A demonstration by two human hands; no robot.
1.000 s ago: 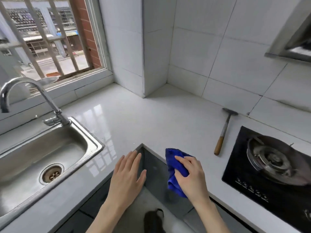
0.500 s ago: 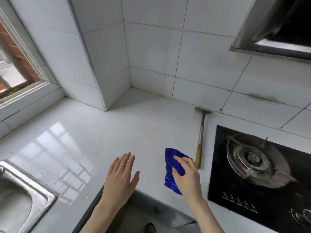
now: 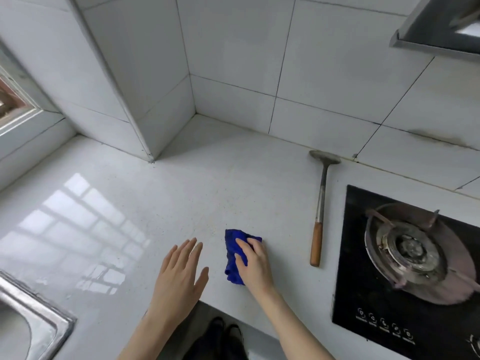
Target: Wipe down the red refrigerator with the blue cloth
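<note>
Gripping the blue cloth (image 3: 235,258), the right hand (image 3: 255,266) (left hand (image 3: 179,279) spread, holding nothing) hovers over the counter (image 3: 181,203)

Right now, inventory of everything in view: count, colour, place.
white countertop: one, white, centre
black glass gas hob: one, black, right
blue cloth: one, blue, lower centre near countertop's front edge
metal spatula with wooden handle: one, grey and brown, on countertop left of hob
steel sink: one, silver, lower left
white wall tiles: many, white, background
grey range hood: one, grey, top right
window frame: one, white, left edge
dark shoes: two, black, bottom centre
left-hand grip: one, open, left of cloth
right-hand grip: one, holds cloth
</note>
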